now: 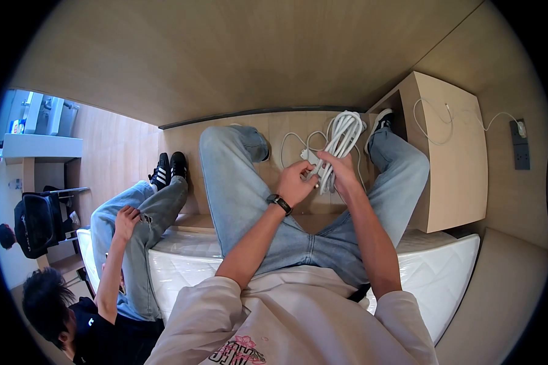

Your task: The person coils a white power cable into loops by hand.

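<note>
A thick bundle of white cable, folded into long loops, is held upright between my knees. My right hand is wrapped round the lower part of the bundle. Close beside it on the left, my left hand, with a dark band on the wrist, has its fingers pinched at the bundle's edge; what they hold is too small to make out. Behind the hands is a white plug or adapter, and a thinner white cord loops to its left.
Another person sits to the left on the same white mattress. At the right stands a wooden cabinet with a thin white cable on it, plugged into a wall socket. A black chair is far left.
</note>
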Available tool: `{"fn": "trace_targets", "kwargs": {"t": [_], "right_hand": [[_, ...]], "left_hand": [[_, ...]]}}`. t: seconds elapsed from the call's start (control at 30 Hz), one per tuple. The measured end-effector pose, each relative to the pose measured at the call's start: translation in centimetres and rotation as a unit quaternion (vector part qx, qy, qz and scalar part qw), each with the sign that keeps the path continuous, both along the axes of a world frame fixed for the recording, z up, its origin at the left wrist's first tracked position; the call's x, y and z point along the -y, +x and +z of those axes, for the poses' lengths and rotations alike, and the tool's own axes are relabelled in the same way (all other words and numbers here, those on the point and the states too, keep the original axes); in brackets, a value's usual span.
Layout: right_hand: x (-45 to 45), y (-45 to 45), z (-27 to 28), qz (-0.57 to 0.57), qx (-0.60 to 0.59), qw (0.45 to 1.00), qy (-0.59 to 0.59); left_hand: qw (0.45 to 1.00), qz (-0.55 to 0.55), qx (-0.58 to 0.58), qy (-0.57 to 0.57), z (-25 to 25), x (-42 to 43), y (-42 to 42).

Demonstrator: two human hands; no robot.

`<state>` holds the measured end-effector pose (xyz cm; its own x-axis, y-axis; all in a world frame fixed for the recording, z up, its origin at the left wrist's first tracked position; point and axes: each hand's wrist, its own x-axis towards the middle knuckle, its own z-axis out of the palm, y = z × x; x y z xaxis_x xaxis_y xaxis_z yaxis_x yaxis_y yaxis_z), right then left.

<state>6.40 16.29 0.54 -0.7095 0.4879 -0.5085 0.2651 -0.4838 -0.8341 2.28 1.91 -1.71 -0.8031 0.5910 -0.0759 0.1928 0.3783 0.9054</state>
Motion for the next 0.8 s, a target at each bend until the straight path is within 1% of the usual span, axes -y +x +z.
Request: {"fn": "trace_targets", "kwargs": {"t": [0.07,0.13,0.2,0.23,0.3,0.33,0.4,0.43,0.47,0.5,0.57,0.6,0.63,0.67,0.7,0.73,0.8], "right_hand": [[-0.1,0.0,-0.2,0.004,0.009,1.000,0.000],[-0.2,0.1,-0.4,0.033,0.015,0.999,-0.010],[0.0,0.0,-0.6,0.034,0.000,0.999,-0.019],[0.1,0.0,-0.6,0.034,-0.015,0.999,-0.029],[0.4,0.0,-0.3,0.043,-0.021,0.998,-0.038],[0.4,0.1,0.0,0.052,-0.026,0.997,-0.047],[0.6,0.0,-0.4,0.058,-0.025,0.997,-0.041],[0.7,0.1,-0.5,0.063,-0.019,0.997,-0.041],[0.6,0.2,-0.6,0.083,-0.002,0.996,-0.029],[0.6,-0.1,-1.0,0.093,-0.013,0.995,-0.020],[1.1,0.5,-2.9,0.109,-0.008,0.994,-0.002],[1.2,0.4,-2.7,0.114,-0.018,0.993,0.007],[1.5,0.4,-2.4,0.137,-0.026,0.989,0.040],[1.7,0.3,-2.3,0.161,-0.033,0.984,0.071],[1.8,0.2,-2.1,0.166,-0.039,0.982,0.078],[2.0,0.2,-1.9,0.173,-0.047,0.980,0.090],[2.1,0.0,-1.6,0.187,-0.044,0.977,0.094]], "left_hand": [[1.000,-0.006,0.008,0.003,-0.5,0.0,0.2],[1.000,-0.013,0.015,0.006,-1.3,-0.2,0.3],[0.975,-0.012,0.196,0.104,-1.5,-0.4,0.2],[0.975,-0.011,0.194,0.105,-1.3,-0.4,0.1],[0.947,-0.051,0.297,0.112,-0.6,-0.4,0.2],[0.948,-0.052,0.293,0.116,-1.2,-0.5,0.4],[0.923,-0.067,0.333,0.179,-2.5,-0.6,1.0],[0.924,-0.066,0.328,0.184,-2.1,-0.6,1.5],[0.959,-0.091,0.235,0.127,-1.7,-0.5,1.9],[0.983,-0.108,0.132,0.072,-1.3,-0.7,1.8],[0.984,-0.099,0.127,0.074,-1.4,-0.5,1.9],[0.984,-0.095,0.130,0.072,-1.7,-0.5,1.8],[0.985,-0.092,0.119,0.080,-2.4,-0.6,1.7],[0.972,-0.088,0.195,0.101,-3.2,-0.5,1.8],[0.951,-0.085,0.270,0.122,-3.2,-0.5,1.7],[0.953,-0.082,0.264,0.127,-3.2,-0.5,1.8],[0.973,-0.040,0.209,0.089,-3.1,-0.4,2.0]]}}
